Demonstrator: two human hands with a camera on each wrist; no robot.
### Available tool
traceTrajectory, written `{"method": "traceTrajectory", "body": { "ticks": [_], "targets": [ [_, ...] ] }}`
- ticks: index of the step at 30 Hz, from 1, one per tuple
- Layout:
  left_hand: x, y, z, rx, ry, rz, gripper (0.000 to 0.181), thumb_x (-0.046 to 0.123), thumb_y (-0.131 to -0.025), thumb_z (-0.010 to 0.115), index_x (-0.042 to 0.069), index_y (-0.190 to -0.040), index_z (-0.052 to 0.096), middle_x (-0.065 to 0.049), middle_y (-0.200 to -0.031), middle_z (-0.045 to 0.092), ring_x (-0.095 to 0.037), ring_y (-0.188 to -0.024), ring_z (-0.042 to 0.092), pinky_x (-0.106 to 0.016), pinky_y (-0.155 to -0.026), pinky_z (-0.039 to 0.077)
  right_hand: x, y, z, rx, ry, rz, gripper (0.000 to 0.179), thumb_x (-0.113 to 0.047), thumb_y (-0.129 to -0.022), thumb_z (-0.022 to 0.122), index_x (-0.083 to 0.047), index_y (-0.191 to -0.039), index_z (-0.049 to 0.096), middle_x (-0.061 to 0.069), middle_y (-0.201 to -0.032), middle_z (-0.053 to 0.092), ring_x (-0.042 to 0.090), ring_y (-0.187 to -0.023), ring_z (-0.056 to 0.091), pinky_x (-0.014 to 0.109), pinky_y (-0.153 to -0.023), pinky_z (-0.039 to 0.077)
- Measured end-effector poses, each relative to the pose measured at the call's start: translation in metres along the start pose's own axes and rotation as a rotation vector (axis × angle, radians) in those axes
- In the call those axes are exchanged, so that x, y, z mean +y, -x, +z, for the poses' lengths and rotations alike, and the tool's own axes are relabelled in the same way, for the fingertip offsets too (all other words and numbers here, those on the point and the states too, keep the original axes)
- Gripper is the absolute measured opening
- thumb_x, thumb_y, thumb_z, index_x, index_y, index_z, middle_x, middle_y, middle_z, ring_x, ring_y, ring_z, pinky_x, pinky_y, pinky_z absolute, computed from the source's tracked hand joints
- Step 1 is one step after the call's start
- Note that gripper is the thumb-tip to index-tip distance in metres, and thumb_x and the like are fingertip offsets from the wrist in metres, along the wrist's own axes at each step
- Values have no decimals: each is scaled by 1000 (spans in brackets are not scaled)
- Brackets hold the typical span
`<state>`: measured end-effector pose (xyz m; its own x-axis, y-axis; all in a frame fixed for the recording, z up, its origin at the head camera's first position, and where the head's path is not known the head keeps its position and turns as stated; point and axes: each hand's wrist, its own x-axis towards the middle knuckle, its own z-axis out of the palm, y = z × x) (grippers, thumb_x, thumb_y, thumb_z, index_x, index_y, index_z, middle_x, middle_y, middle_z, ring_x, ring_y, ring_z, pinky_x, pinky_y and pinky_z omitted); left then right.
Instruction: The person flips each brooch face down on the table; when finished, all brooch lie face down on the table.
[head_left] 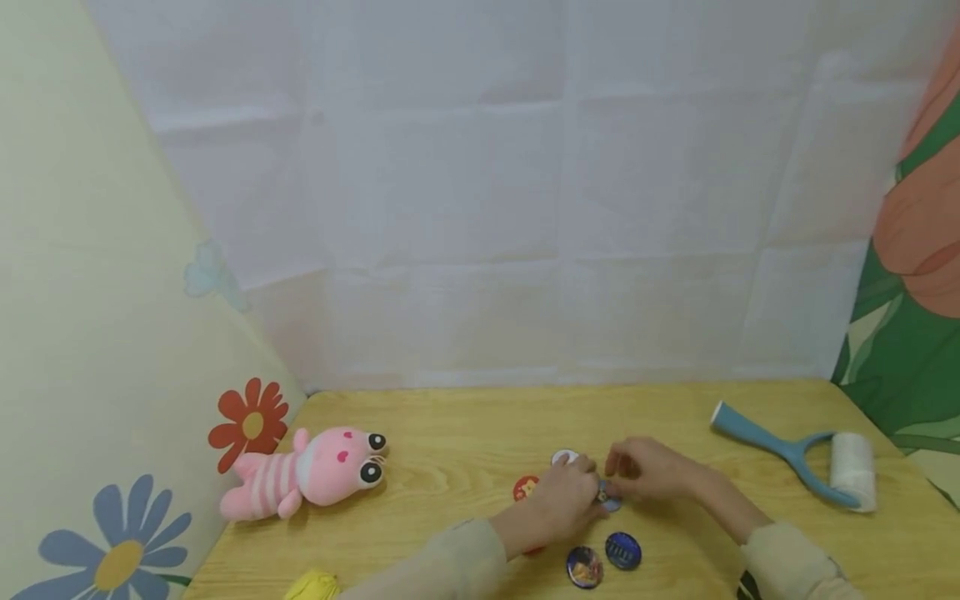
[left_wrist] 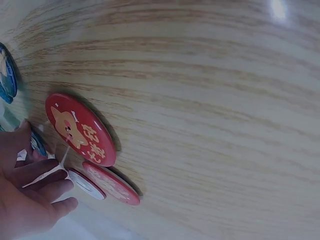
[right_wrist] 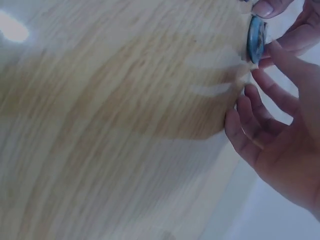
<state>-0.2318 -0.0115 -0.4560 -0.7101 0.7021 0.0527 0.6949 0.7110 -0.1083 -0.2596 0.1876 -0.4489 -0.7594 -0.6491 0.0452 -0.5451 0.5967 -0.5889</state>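
cream cloth sleeves (head_left: 798, 562) nearest, small round blue badge (right_wrist: 257, 40) beyond them

at far left, a pink plush toy with white stripes and bulging black-and-white eyes (head_left: 300, 475) lies on the yellowish wood-grain table (head_left: 450, 450). near it, a yellow wrinkled thing (head_left: 313, 585) is cut off by the bottom edge. next come a round red badge with a yellowish pattern (head_left: 527, 487), a round red badge with an orange star (left_wrist: 82, 131) and a round white badge (head_left: 564, 457), all near the left hand (head_left: 562, 500). its thumb and forefinger pinch the blue badge, which sits tilted between both hands; whether it touches the wood i cannot tell. closer to the camera, a round dark badge with a multicoloured picture (head_left: 584, 567) lies beside a round deep-blue lettered badge (head_left: 623, 551). the right hand (head_left: 654, 471) bends its fingers, thumb and forefinger apart, right at the blue badge; whether they grip it i cannot tell. at far right lies a blue forked handle (head_left: 795, 454) with a white roll (head_left: 852, 471).
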Motion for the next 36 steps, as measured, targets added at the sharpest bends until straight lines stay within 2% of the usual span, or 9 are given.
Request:
{"method": "traceTrajectory", "body": {
  "ticks": [3,8,12,16,25,31,36],
  "targets": [
    [0,-1,1,-13,-6,-17,34,51,-88,64,19,-95,73,7,-98,63,-7,-99,55,-30,-96,44,-1,2,-2,-43,-41,0,30,-22,-79,81,-9,-100,65,-2,-91,61,14,-83,56,27,-73,50],
    [0,-3,2,-4,-5,-15,32,50,-90,63,20,-92,73,5,-96,62,-7,-93,55,-28,-91,43,0,2,-1,-52,-52,-1,38,-17,-70,86,-10,-100,64,-2,-89,59,13,-82,55,26,-72,49],
    [1,-3,2,-7,-9,-11,32,49,-92,61,19,-94,72,5,-95,60,-7,-92,54,-27,-90,43,2,2,1,-17,-22,-50,34,-14,-71,85,-9,-97,64,-4,-87,60,11,-80,55,25,-70,50],
    [2,-2,1,-25,-62,11,36,50,-93,58,18,-100,71,5,-98,59,-8,-97,52,-29,-93,44,5,4,5,13,12,-69,34,-16,-71,85,-10,-97,64,-6,-88,60,9,-81,55,25,-71,49],
    [1,-1,0,-24,-123,81,41,48,-95,55,15,-114,69,1,-124,59,-13,-119,51,-37,-104,43,7,12,9,67,89,-64,38,-32,-78,81,-10,-106,67,-6,-97,60,9,-88,56,28,-78,51],
    [3,-1,-2,-87,-138,97,44,45,-98,50,14,-127,62,-5,-141,51,-21,-133,44,-42,-109,37,9,18,13,134,141,-96,40,-38,-81,77,-12,-110,69,-8,-90,56,4,-75,48,21,-64,46],
    [7,0,-3,-131,-233,114,36,29,-96,62,16,-129,61,-5,-141,50,-20,-134,43,-40,-109,38,8,20,18,165,132,-112,44,-40,-79,79,-12,-111,69,-9,-87,54,2,-70,46,19,-59,44]
  ]
}}
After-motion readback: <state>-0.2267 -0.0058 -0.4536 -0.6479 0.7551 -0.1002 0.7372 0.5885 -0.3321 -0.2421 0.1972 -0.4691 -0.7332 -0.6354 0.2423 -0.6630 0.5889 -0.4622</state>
